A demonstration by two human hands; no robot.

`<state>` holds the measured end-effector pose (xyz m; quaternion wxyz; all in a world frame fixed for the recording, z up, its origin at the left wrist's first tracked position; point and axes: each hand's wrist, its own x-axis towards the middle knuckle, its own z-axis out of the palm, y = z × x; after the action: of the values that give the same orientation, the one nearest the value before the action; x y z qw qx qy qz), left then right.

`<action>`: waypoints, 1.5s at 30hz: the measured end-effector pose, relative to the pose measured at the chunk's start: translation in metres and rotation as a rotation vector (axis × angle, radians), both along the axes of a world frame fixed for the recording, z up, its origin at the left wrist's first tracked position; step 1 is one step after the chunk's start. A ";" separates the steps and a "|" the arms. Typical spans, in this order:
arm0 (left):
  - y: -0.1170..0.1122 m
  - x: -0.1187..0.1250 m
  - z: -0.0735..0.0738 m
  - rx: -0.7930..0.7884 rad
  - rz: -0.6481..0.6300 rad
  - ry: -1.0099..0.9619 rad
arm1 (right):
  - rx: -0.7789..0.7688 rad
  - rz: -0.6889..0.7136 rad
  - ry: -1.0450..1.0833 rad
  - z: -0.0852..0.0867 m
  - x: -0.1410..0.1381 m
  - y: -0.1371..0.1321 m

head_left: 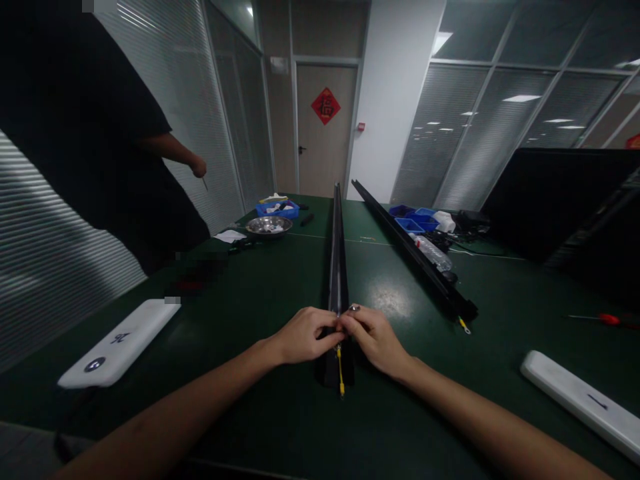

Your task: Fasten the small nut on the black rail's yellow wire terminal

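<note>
Blk rail (336, 267) lies lengthwise on green tbl (260, 287), near end within reach, prob. for 2-handed access. L hand (305, 335) & R hand (375, 339) meet over it, fingertips drawn tog.; cannot tell what, if anything, is pinched. Yel. lead (341, 373) extends nearside, uncovered.

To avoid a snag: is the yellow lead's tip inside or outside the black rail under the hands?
Outside: the yellow lead reaches past the near end of the black rail.

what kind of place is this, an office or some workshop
Probably an office room used as a workshop: glass partitions with blinds stand around a green table bearing two long black rails and what looks like a screwdriver.
</note>
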<state>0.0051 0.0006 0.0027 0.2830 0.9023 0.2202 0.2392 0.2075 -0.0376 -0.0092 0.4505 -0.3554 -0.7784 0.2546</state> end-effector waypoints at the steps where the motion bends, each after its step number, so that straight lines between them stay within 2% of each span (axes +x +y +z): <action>1: 0.000 0.000 0.000 0.002 -0.004 0.002 | 0.006 -0.020 0.000 0.000 0.000 -0.001; 6: 0.000 0.000 0.002 0.007 -0.005 0.020 | 0.052 -0.056 -0.002 -0.002 -0.001 -0.006; 15: 0.000 0.000 0.001 0.063 -0.003 0.055 | 0.047 -0.068 -0.001 -0.004 -0.002 -0.006; 22: 0.002 -0.001 -0.002 0.071 -0.008 0.071 | 0.013 0.026 0.010 -0.002 0.001 -0.004; 27: 0.002 -0.002 -0.002 0.054 -0.016 0.070 | 0.040 -0.055 0.026 -0.006 0.000 -0.005; 32: 0.002 -0.002 -0.002 0.051 -0.010 0.080 | 0.057 -0.078 0.008 -0.007 -0.002 -0.005; 39: 0.003 -0.002 -0.003 0.079 -0.006 0.085 | 0.004 0.026 -0.001 -0.001 0.002 -0.001; 45: 0.001 -0.001 -0.002 0.052 -0.009 0.081 | 0.037 -0.062 -0.007 -0.004 -0.001 -0.004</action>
<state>0.0036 0.0019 0.0007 0.2516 0.9193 0.2211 0.2066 0.2068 -0.0420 -0.0131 0.4621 -0.3718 -0.7731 0.2246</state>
